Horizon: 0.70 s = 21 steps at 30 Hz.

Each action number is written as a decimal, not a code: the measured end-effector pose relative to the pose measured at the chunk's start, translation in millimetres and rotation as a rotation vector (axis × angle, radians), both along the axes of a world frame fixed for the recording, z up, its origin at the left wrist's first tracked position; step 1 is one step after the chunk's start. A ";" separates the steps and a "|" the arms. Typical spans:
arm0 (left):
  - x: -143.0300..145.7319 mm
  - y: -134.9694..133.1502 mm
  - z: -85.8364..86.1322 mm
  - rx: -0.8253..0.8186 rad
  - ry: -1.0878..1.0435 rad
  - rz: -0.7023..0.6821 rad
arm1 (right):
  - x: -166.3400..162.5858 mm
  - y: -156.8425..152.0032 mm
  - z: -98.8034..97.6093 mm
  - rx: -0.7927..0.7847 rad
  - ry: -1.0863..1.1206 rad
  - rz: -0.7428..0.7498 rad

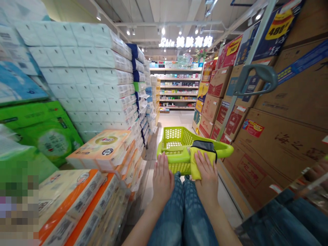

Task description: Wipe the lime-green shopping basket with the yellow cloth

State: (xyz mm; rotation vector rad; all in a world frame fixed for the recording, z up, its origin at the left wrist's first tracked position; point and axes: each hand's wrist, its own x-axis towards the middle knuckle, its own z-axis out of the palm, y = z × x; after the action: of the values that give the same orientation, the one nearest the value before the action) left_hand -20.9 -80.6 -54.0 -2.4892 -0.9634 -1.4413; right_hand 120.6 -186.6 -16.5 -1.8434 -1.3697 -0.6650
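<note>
Pressing a yellow-and-gray cloth [194, 166] onto the near rim [179, 158] of a green basket [176, 167] with my right hand [207, 171], I lay my left hand [163, 179] flat, fingers straight, at that rim, the basket standing between stacked tissue packs [102, 77] and cartons [287, 136], stocked shelves [179, 79] beyond.

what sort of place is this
Most likely a supermarket: there's a lime-green shopping basket, tall stacks of wrapped packs, and stocked shelves at the aisle's far end.
</note>
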 end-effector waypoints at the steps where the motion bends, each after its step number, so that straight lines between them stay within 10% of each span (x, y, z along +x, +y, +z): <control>1: 0.2 0.5 -1.0 0.001 -0.003 0.002 | -8.5 4.5 -0.7 -0.004 0.002 0.012; 8: -2.5 4.8 -9.5 0.027 0.026 0.059 | -65.4 32.3 -1.5 -0.066 -0.041 0.229; 21: 0.1 -0.7 0.2 0.005 0.017 0.003 | -1.2 3.7 2.0 0.009 0.026 0.066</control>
State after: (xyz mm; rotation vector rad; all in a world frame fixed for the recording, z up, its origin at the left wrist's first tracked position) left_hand -20.8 -81.3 -53.8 -2.4914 -0.9584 -1.4181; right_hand 119.4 -183.0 -14.6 -1.7858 -1.4020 -0.6110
